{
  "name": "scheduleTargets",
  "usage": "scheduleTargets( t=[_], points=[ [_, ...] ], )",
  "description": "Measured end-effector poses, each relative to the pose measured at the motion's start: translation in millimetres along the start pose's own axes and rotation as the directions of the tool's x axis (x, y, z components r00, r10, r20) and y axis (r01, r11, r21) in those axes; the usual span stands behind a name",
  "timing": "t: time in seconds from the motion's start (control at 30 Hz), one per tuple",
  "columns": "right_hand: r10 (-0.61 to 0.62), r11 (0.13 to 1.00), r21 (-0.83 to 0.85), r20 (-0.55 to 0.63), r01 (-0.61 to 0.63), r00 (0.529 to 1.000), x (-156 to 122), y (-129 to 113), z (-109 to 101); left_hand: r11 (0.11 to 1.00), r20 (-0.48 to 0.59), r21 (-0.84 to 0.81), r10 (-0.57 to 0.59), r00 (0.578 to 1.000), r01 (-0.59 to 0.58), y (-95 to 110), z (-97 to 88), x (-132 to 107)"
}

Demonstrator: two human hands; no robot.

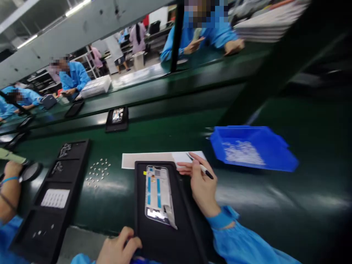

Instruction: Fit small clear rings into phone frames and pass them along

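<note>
No readable text or numbers

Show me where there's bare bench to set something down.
The widest free patch is the green bench right of the right hand, this side of the blue bin. A narrower one lies between the scattered pieces and the black tray holding the phone part. Crowded: far left, with the sectioned tray and a co-worker's hand.

A tray lies at the worktop's near edge, a phone frame inside it. Behind its far edge runs a paper strip; beyond its far right corner stands a bin (small parts inside). Left lie loose bits, then a compartmented tray.
</note>
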State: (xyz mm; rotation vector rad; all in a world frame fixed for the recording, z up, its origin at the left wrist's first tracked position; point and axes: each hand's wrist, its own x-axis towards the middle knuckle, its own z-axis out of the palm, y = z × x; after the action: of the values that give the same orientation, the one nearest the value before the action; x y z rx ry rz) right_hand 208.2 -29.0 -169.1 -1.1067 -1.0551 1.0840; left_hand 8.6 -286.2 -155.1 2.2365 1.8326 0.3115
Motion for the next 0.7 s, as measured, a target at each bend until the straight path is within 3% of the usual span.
scheduleTargets(
  t=[0.07, 0.13, 0.23, 0.3, 0.37, 0.43, 0.53, 0.7],
  points=[
    [-0.099, 0.975, -0.182, 0.161, 0.128, 0.982, -5, 5, -1, 0.981, -0.049, -0.182, -0.081, 0.995, 0.071, 1, 0.7, 5],
    [-0.195, 0.884, -0.346, 0.338, 0.314, 0.921, -7, 11, -2, 0.937, -0.218, -0.321, -0.214, 0.952, 0.137, -1, -9.8, 11],
    [-0.293, 0.683, -0.468, 0.526, 0.56, 0.798, -7, 20, -3, 0.906, -0.532, -0.402, -0.35, 0.771, 0.134, -16, -36.7, 21],
    [-0.322, 0.564, -0.504, 0.595, 0.654, 0.736, -5, 23, -2, 0.884, -0.637, -0.448, -0.421, 0.646, 0.134, -33, -54.2, 28],
    [-0.329, 0.49, -0.514, 0.639, 0.704, 0.695, -3, 25, -1, 0.808, -0.628, -0.567, -0.551, 0.549, 0.161, -52, -67.4, 36],
    [-0.332, 0.463, -0.499, 0.669, 0.732, 0.665, -1, 25, 1, 0.679, -0.52, -0.701, -0.695, 0.498, 0.216, -71, -75.2, 44],
    [-0.319, 0.476, -0.47, 0.696, 0.743, 0.644, 3, 28, 3, 0.561, -0.38, -0.769, -0.787, 0.487, 0.307, -92, -77.9, 49],
    [-0.285, 0.529, -0.443, 0.71, 0.723, 0.644, 1, 30, 3, 0.539, -0.378, -0.773, -0.815, 0.438, 0.336, -100, -65.8, 42]
  ],
)
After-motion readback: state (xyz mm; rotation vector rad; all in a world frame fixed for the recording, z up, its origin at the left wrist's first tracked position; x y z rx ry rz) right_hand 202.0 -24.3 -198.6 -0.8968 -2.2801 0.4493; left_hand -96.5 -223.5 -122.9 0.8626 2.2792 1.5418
